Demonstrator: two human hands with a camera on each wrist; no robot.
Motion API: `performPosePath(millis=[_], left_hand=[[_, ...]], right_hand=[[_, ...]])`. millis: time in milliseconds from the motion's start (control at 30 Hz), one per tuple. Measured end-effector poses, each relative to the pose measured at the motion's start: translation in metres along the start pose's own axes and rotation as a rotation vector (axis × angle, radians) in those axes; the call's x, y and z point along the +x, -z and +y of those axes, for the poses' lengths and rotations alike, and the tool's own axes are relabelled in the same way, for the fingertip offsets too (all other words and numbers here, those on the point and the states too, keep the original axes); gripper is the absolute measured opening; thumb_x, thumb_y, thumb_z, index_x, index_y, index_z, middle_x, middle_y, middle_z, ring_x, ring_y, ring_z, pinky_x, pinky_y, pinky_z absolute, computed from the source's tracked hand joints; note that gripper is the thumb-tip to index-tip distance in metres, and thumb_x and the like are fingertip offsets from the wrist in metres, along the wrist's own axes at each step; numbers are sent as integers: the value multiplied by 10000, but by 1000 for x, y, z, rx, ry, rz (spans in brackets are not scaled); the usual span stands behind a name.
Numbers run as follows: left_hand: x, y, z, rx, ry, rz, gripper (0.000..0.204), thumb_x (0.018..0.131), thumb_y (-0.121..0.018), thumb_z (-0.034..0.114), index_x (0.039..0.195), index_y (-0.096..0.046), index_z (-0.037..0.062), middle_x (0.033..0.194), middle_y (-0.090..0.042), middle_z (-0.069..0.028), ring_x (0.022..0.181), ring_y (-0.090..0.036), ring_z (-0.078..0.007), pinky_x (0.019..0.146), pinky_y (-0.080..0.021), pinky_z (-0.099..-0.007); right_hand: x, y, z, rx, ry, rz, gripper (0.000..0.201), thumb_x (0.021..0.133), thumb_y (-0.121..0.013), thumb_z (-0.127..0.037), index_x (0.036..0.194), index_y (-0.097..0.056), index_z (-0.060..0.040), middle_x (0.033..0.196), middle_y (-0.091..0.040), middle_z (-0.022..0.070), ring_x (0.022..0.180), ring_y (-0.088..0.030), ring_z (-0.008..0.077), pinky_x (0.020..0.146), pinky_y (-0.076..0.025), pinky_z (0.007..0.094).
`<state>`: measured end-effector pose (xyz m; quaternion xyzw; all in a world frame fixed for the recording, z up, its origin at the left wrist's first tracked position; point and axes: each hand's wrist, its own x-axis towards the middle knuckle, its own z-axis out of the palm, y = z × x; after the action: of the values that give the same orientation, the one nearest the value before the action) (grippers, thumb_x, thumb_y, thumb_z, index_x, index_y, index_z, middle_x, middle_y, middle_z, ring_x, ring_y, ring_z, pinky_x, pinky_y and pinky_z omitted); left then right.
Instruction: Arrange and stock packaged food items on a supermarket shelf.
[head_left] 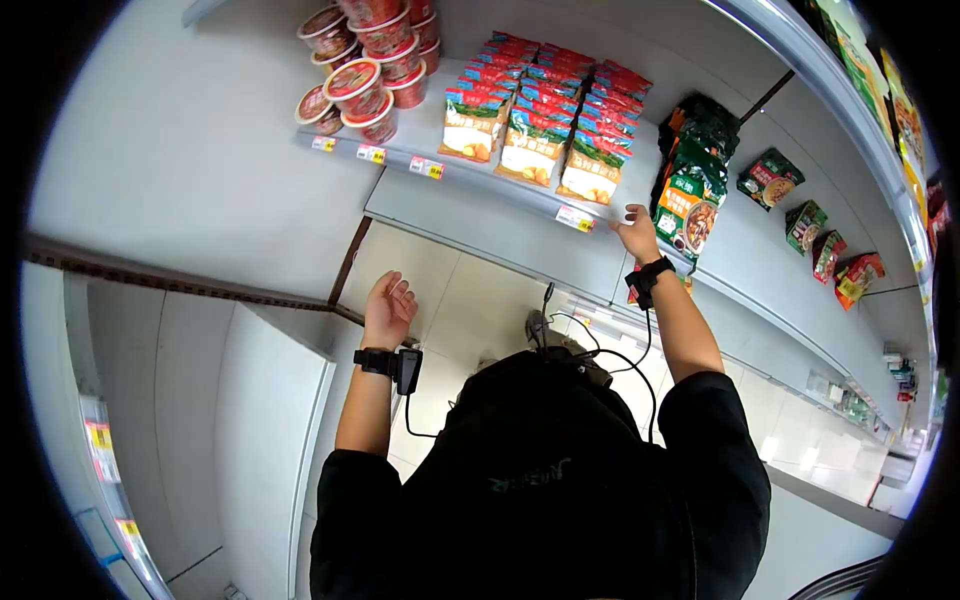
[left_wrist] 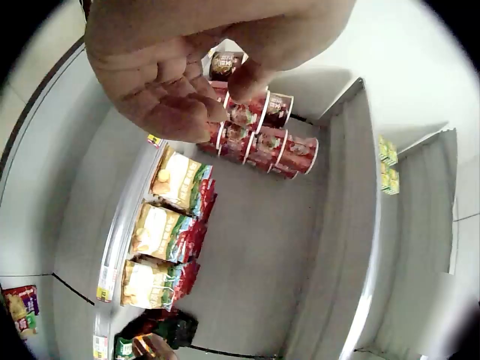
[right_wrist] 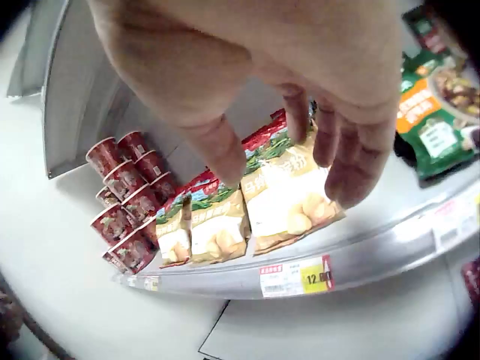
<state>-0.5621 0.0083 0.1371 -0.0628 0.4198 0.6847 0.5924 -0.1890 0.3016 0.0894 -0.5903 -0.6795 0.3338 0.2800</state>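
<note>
Three rows of tan, green and red bags [head_left: 595, 168] with pictures of potatoes stand on the shelf. At the shelf's front edge, my right hand [head_left: 637, 236] is beside the front bag of the right-hand row. In the right wrist view its thumb and fingers are apart and overlap the front bag [right_wrist: 289, 202], with the thumb on the left and the fingertips on the right. My left hand [head_left: 390, 308] is in front of the shelf, palm turned up and fingers loosely bent, with nothing in it. Green bags [head_left: 688, 205] stand just right of my right hand.
Stacked red tubs [head_left: 360, 90] stand left of the bags. Price labels [head_left: 575, 218] line the shelf edge [head_left: 480, 178]. Several small packets [head_left: 770, 178] stand farther right. Another shelf [head_left: 850, 60] with goods curves round at upper right. Cables hang from both wrist cameras.
</note>
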Motion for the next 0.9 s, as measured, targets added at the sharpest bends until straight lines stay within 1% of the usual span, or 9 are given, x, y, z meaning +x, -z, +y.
performPosePath(millis=[100,167,233,433,567,633,700,733,900], left_hand=[[45,-22,1,16,-17,64,104,857,-552,221,802,-565,134,648,-550,23,555,-500,-105,524,-417,-212],[76,-40,3,26,-24,99,85,848,-559,203,800,-557,134,644,-546,21,558,-502,-108,518,-415,-222],[101,-57,9,79,-24,77,93,838,-572,226,889,-547,152,705,-567,29,587,-511,-116,557,-431,-248],[159,-120,23,188,-53,137,118,835,-561,210,915,-546,124,837,-558,-11,718,-521,-152,710,-464,-307],[209,-135,38,346,-19,115,148,837,-559,205,951,-562,110,850,-547,1,764,-495,-137,779,-438,-335],[246,-131,49,392,-28,74,143,829,-572,199,937,-571,105,845,-545,11,745,-483,-132,765,-439,-352],[281,-128,62,421,-32,61,186,792,-614,209,963,-591,138,791,-498,30,725,-452,-123,716,-412,-307],[283,-143,70,439,-16,58,261,771,-638,195,1011,-568,121,801,-495,27,723,-445,-120,670,-398,-294],[333,-166,95,779,-124,10,357,743,-657,148,1074,-528,110,820,-494,15,699,-440,-112,594,-363,-271]], right_hand=[[33,3,-6,-67,71,106,672,645,-758,-309,1118,-463,66,1041,-559,225,952,-562,313,814,-450,355],[65,-5,3,26,114,104,788,618,-791,-300,1192,-402,74,1169,-485,245,1091,-482,340,921,-392,355],[90,-8,-3,2,147,79,888,598,-808,-254,1255,-306,70,1200,-464,239,1115,-465,336,950,-372,345],[144,-38,8,376,151,10,1031,525,-831,-90,1297,-165,65,1212,-456,214,1122,-463,289,973,-355,325],[151,-38,9,288,179,58,1029,499,-834,-54,1290,-185,57,1155,-513,187,1060,-518,274,924,-403,328],[155,-41,17,219,91,93,883,525,-819,-37,1240,-307,47,1040,-593,137,942,-581,233,842,-454,315],[151,-40,20,404,87,-75,684,572,-793,-18,1153,-434,34,942,-633,94,839,-601,168,764,-480,281],[142,-36,7,514,48,-86,463,627,-761,-6,1035,-544,17,913,-641,76,819,-586,120,732,-476,255],[118,-25,-31,310,-18,7,214,691,-722,-19,886,-632,-21,859,-647,60,779,-585,106,687,-470,256]])
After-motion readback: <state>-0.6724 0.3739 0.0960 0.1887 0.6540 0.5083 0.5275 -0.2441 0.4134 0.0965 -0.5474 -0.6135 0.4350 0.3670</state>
